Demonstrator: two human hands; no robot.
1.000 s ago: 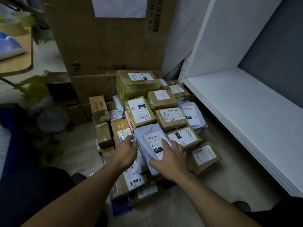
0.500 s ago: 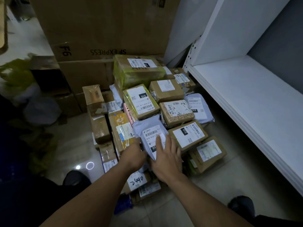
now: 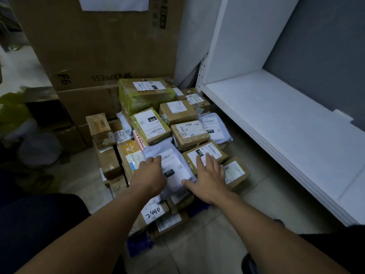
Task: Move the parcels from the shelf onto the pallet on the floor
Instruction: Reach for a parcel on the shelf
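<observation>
Hands on the pile, folks! Grey mailer (image 3: 173, 161) lies on top of the stacked parcels over the blue pallet (image 3: 138, 246). Its long axis runs away from the person, leaning a touch left at the far end. Left hand (image 3: 151, 175) sits on the mailer's left half, fingers bent down onto the label. The thumb is hidden, so real grip or mere press, I can't call it. Right hand (image 3: 209, 178) is flat and spread, fingers on the brown box (image 3: 215, 148) just right of the mailer, thumb touching the mailer's near right edge. Looks set down to me. White shelf (image 3: 276, 125) lies well right of the mailer, so the right hand is nearer for the next reach.
</observation>
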